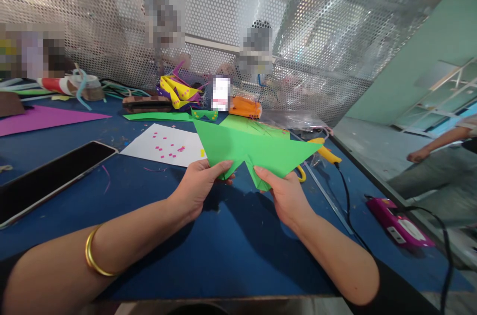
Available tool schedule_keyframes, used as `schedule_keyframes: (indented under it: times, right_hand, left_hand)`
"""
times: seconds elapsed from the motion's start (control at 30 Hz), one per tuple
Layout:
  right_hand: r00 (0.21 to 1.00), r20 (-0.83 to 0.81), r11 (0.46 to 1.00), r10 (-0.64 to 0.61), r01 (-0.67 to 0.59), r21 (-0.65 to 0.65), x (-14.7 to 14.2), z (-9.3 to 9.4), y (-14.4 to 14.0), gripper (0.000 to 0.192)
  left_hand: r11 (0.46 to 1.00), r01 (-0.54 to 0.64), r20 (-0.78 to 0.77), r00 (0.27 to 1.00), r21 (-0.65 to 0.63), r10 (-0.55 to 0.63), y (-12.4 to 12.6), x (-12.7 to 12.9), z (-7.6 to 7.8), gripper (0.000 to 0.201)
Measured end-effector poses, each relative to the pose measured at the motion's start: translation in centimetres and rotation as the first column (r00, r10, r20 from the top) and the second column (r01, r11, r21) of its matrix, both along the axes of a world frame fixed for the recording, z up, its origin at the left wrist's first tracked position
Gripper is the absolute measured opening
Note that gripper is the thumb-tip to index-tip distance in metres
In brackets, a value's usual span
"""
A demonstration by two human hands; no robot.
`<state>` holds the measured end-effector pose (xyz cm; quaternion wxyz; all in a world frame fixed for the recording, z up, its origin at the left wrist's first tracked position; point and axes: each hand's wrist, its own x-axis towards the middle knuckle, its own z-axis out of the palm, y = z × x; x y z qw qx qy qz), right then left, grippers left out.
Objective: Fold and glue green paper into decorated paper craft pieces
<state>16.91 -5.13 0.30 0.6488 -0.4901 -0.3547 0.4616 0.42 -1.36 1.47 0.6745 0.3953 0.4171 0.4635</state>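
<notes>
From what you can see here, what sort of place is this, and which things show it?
Probably a craft workbench in a workshop: both hands hold folded green paper above a blue table strewn with paper scraps, yellow-handled scissors and a perforated metal screen behind.

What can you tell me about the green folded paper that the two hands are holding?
The green folded paper looks like thin, matte craft paper, bright green, folded into a wide pointed shape with sharp creases and two small flaps hanging at its lower edge. It is held up above the blue table, tilted away from the camera. The left hand pinches the left flap, and the right hand pinches the right flap. Nothing else seems to touch it.
</notes>
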Motion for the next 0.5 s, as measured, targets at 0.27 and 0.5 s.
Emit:
schedule_keyframes:
  times: [0.27,0.5]
  right_hand:
    - [0.998,-0.006,0.998,-0.063,0.062,-0.020,-0.16,0.23,0.09,0.036]
    - [0.996,0.075,0.999,0.039,-0.037,-0.027,-0.24,-0.42,0.16,0.037]
  left_hand:
    - [1.000,0.011,0.030,0.999,-0.016,-0.011,0.20,0.00,-0.08,0.045]
    - [0.992,0.064,0.046,0.997,-0.105,-0.060,-0.38,0.28,-0.47,0.050]
